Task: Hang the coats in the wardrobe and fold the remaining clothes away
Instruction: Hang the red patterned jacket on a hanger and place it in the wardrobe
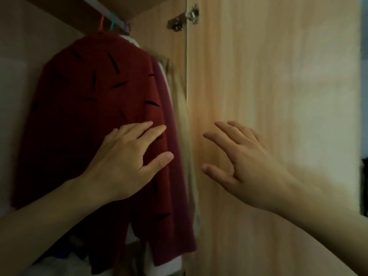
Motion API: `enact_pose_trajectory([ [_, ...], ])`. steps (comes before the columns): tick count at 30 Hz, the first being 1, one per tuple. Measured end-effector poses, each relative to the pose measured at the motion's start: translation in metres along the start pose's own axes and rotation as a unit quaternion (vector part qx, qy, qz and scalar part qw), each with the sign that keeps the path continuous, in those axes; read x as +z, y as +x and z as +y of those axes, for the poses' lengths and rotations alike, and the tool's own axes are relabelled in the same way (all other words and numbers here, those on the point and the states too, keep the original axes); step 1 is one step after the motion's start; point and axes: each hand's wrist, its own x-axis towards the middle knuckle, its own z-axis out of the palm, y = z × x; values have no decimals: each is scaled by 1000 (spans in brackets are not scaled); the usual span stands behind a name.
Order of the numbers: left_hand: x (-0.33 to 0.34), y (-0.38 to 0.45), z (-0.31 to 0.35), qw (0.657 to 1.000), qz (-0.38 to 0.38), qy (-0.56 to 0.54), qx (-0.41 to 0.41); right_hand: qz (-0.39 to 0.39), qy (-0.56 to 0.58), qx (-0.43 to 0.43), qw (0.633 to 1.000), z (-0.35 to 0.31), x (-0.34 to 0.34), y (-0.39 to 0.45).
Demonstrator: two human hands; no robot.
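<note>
Status: hanging stage well advanced. A dark red knitted coat with short black slash marks [95, 120] hangs inside the pale wood-grain wardrobe [249, 96] from a rail [111, 17] at the 11 o'clock position of the view. Behind the coat, toward 1 o'clock of it, the edges of a maroon garment [169, 120] and a cream garment [180, 108] hang on the same rail.

The left hand [127, 162] lies over the lower front of the red coat, fingers [143, 126] spread and released, grasping nothing; contact with the fabric appears light but cannot be confirmed. The right hand [239, 162] hovers at 3 o'clock of the coat, in front of the wardrobe door panel, fingers extended and released, empty.

A dim pile of loose clothes [65, 253] shows at 7 o'clock on the wardrobe floor. Judgement: coats hung; folding of the remaining clothes is still outstanding.
</note>
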Motion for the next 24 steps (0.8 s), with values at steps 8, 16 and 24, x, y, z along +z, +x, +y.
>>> enact_pose_trajectory([
  [8,36,10,172,998,-16,4,58,-8,50,73,996,128,-31,-101],
  [16,65,31,265,992,-32,-27,121,-30,30,147,988,203,-61,-176],
  [24,90,32,309,960,-13,-200,194,-75,-47,220,971,211,-110,-227],
])
